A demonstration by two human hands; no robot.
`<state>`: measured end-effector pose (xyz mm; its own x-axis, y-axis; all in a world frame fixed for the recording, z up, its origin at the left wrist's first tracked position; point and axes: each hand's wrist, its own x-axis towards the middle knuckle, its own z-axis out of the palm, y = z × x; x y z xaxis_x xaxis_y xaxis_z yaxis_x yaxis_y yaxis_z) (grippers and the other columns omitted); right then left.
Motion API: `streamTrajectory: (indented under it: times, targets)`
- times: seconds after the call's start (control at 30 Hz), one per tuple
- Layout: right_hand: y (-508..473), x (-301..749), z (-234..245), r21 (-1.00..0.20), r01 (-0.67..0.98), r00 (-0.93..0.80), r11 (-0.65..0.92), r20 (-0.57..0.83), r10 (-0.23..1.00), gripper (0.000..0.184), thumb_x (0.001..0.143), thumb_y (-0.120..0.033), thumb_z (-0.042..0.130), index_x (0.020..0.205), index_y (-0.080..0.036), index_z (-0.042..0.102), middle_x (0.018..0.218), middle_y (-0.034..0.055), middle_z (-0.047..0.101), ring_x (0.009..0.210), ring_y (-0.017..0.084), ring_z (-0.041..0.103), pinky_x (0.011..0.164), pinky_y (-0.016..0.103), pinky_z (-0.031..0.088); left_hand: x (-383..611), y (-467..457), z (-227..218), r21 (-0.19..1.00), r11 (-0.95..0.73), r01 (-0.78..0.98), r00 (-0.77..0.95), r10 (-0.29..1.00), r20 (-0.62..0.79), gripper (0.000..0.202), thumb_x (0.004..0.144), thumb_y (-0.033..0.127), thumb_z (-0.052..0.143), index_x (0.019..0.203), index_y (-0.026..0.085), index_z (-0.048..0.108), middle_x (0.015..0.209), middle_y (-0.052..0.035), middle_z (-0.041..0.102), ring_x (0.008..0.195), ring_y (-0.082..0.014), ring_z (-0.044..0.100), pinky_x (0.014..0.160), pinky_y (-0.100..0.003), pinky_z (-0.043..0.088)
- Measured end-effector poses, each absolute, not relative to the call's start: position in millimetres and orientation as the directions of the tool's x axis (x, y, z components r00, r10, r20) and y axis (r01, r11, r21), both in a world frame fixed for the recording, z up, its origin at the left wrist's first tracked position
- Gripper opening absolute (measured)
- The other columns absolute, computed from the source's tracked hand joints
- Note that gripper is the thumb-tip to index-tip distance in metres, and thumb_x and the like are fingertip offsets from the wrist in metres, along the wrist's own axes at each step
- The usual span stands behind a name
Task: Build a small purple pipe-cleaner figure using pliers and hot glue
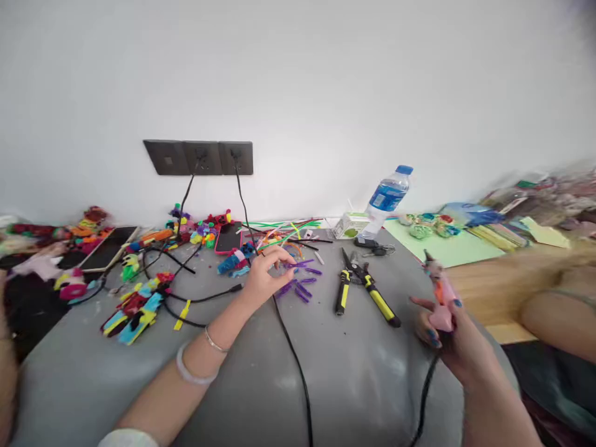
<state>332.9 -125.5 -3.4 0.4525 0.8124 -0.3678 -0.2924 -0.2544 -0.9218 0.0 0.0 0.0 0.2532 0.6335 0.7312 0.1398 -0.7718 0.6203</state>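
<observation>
My left hand [267, 273] reaches across the grey table [363, 372] and its fingers pinch at short purple pipe-cleaner pieces [300, 285] lying in a loose heap. My right hand [449, 338] is closed around a pink glue gun [440, 295] held upright, nozzle pointing up and back, its black cord [426, 391] hanging down toward me. Black-and-yellow cutters [365, 288] lie on the table between my two hands.
Colourful pipe-cleaner figures [135, 307], two phones [228, 237] and black cables [291, 347] crowd the left and back. A water bottle [386, 202] and small carton [351, 225] stand at the back. Another person's arm [556, 313] rests at the right by a wooden surface.
</observation>
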Motion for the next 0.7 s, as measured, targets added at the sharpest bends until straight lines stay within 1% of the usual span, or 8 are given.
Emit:
streamTrajectory:
  times: [0.1, 0.2, 0.3, 0.4, 0.47, 0.53, 0.6, 0.7]
  targets:
    - [-126.0, 338.2, -5.7, -0.915, -0.308, 0.480, -0.260, -0.385, 0.788, 0.047, 0.064, -0.060, 0.075, 0.077, -0.017, 0.063, 0.040, -0.0055, 0.038, 0.034, 0.007, 0.031, 0.034, 0.019, 0.027, -1.2, -0.3, 0.1, 0.622, -0.767, 0.158, 0.260, 0.640, 0.724, 0.008, 0.079, 0.012, 0.064, 0.083, 0.019, 0.064, 0.081, -0.0021, 0.065, 0.072, -0.0135, 0.056, 0.060, -0.024, 0.043]
    - [-125.4, 339.4, -5.5, -0.916, -0.321, 0.479, -0.239, -0.375, 0.794, 0.039, 0.065, -0.054, 0.076, 0.072, -0.019, 0.061, 0.041, -0.0047, 0.039, 0.036, 0.008, 0.032, 0.035, 0.020, 0.028, -2.2, -0.5, 0.2, 0.627, -0.761, 0.163, 0.260, 0.647, 0.717, 0.007, 0.079, 0.013, 0.064, 0.084, 0.019, 0.064, 0.081, -0.0021, 0.064, 0.069, -0.0130, 0.053, 0.061, -0.025, 0.044]
    - [-125.6, 335.8, -2.6, -0.910, -0.335, 0.458, -0.245, -0.384, 0.802, 0.038, 0.065, -0.054, 0.076, 0.072, -0.019, 0.061, 0.042, -0.0036, 0.040, 0.038, 0.009, 0.033, 0.036, 0.022, 0.028, -2.7, -0.9, 0.8, 0.637, -0.755, 0.154, 0.262, 0.653, 0.711, 0.007, 0.079, 0.013, 0.064, 0.084, 0.018, 0.064, 0.081, -0.0023, 0.063, 0.069, -0.0125, 0.051, 0.062, -0.025, 0.044]
    - [-128.2, 329.6, 0.4, -0.909, -0.346, 0.431, -0.233, -0.374, 0.821, 0.040, 0.064, -0.055, 0.077, 0.078, -0.021, 0.063, 0.047, -0.0042, 0.039, 0.040, 0.009, 0.032, 0.037, 0.022, 0.027, -2.6, -1.5, 1.3, 0.640, -0.754, 0.148, 0.268, 0.654, 0.708, 0.008, 0.079, 0.012, 0.063, 0.084, 0.018, 0.064, 0.082, -0.0025, 0.063, 0.070, -0.0123, 0.050, 0.063, -0.024, 0.044]
    - [-131.1, 326.4, 1.3, -0.912, -0.330, 0.410, -0.245, -0.372, 0.833, 0.040, 0.062, -0.055, 0.079, 0.073, -0.021, 0.060, 0.051, -0.0036, 0.041, 0.043, 0.010, 0.032, 0.039, 0.024, 0.027, -2.2, -1.8, 1.3, 0.641, -0.753, 0.148, 0.270, 0.654, 0.706, 0.008, 0.080, 0.012, 0.063, 0.084, 0.018, 0.064, 0.082, -0.0026, 0.062, 0.070, -0.0124, 0.050, 0.063, -0.024, 0.044]
    - [-134.2, 325.4, 1.0, -0.916, -0.270, 0.411, -0.296, -0.388, 0.825, 0.043, 0.056, -0.056, 0.081, 0.064, -0.021, 0.055, 0.054, -0.0024, 0.043, 0.046, 0.010, 0.034, 0.041, 0.026, 0.030, -1.9, -1.9, 1.3, 0.642, -0.752, 0.146, 0.270, 0.655, 0.706, 0.008, 0.079, 0.012, 0.063, 0.084, 0.018, 0.064, 0.082, -0.0026, 0.062, 0.069, -0.0125, 0.050, 0.063, -0.024, 0.043]
    - [-136.7, 327.0, 0.0, -0.912, -0.159, 0.464, -0.378, -0.407, 0.787, 0.046, 0.051, -0.057, 0.080, 0.059, -0.021, 0.053, 0.056, -0.0011, 0.046, 0.048, 0.012, 0.038, 0.043, 0.027, 0.031, -1.8, -2.1, 1.5, 0.646, -0.750, 0.145, 0.268, 0.658, 0.704, 0.008, 0.079, 0.012, 0.063, 0.084, 0.018, 0.064, 0.081, -0.0026, 0.062, 0.069, -0.0125, 0.050, 0.063, -0.024, 0.044]
    - [-138.7, 331.6, -1.1, -0.862, 0.063, 0.605, -0.502, -0.367, 0.706, 0.043, 0.049, -0.057, 0.074, 0.066, -0.021, 0.058, 0.054, 0.0011, 0.054, 0.049, 0.015, 0.043, 0.047, 0.030, 0.033, -2.0, -2.6, 2.5, 0.647, -0.748, 0.150, 0.270, 0.661, 0.701, 0.007, 0.080, 0.012, 0.063, 0.084, 0.018, 0.064, 0.082, -0.0029, 0.062, 0.070, -0.0125, 0.051, 0.063, -0.024, 0.044]
